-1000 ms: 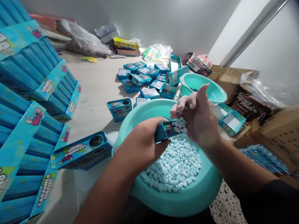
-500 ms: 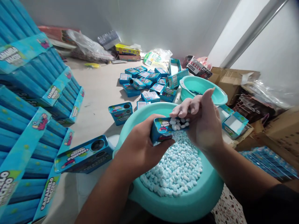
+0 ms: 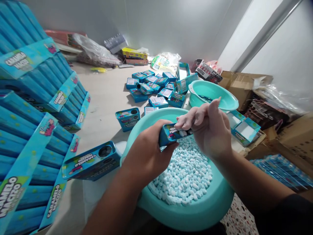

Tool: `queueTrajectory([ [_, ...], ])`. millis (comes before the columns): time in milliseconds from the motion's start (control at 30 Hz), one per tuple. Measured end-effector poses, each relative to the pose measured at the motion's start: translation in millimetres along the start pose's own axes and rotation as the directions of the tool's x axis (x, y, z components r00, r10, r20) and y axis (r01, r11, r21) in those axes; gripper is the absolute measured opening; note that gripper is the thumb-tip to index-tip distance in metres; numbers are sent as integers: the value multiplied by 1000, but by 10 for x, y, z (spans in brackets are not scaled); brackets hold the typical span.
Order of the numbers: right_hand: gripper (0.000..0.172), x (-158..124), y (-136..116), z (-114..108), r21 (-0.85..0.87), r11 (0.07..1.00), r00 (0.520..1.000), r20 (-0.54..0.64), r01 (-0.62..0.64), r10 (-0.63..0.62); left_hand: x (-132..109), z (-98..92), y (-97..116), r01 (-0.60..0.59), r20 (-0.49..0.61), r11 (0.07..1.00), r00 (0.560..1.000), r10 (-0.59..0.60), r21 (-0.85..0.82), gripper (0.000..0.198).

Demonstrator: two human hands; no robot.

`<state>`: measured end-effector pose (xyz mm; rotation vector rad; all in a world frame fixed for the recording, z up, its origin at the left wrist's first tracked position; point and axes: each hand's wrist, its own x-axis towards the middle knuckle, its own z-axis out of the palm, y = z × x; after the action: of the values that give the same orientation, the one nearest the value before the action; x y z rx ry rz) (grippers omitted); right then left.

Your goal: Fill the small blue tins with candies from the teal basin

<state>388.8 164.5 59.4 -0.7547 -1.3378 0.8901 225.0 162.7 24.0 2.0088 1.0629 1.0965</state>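
Note:
A blue candy tin [image 3: 168, 134] is gripped in my left hand [image 3: 149, 153], held tilted above the near turquoise basin [image 3: 186, 213]. White candies [image 3: 184, 132] lie at the tin's opening, partly covered by the fingers of my right hand [image 3: 207, 130]. That hand is open, its powdery fingers stretched over the tin's end and the thumb pointing up. Many pale blue and white candies [image 3: 183, 176] fill the bottom of the basin. Left of the basin stand two upright tins, a nearer one [image 3: 91, 163] with a round dark opening and a smaller-looking one [image 3: 128, 119] behind.
Stacked display boxes of blue tins [image 3: 31, 163] rise on the left. A pile of loose tins [image 3: 154, 85] lies farther back on the table [image 3: 102, 88]. A second turquoise basin [image 3: 215, 88] and cardboard boxes [image 3: 290, 140] are at right. Plastic bags [image 3: 95, 52] lie along the wall.
My right fingers have moved down and left across the tin's opening, covering most of the white candies that showed there. The left hand keeps its hold on the tin.

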Motion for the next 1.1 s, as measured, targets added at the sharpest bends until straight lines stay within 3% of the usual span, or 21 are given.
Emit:
queueTrajectory([
  [67,56,-13,-11,12,-41,999,1000,10,-27,27,-6,-8,30,28,-40,999,999,-26,30,37],
  [200,57,-12,-19,-3,-119,990,997,15,-76,79,-9,-30,60,83,27,997,996,-83,-1,33],
  [367,55,-6,19,-66,-175,984,999,-25,21,-26,5,-32,51,74,38,997,997,-74,-15,35],
  [567,44,-56,30,-57,-55,992,993,19,115,-115,6,-10,26,41,17,999,999,-41,24,37],
  [667,40,-73,27,-44,-76,987,990,33,142,-139,5,-3,18,38,8,997,999,-38,69,33],
  [867,38,-110,22,-27,-134,990,996,89,32,-20,18,14,11,25,50,1000,998,-26,19,42],
  [967,35,-104,25,-37,-135,990,994,105,32,-18,16,10,23,28,45,999,999,-29,23,39],
  [1100,22,-47,20,-115,-380,923,998,41,65,-53,9,-6,36,58,-76,996,996,-53,74,34],
])
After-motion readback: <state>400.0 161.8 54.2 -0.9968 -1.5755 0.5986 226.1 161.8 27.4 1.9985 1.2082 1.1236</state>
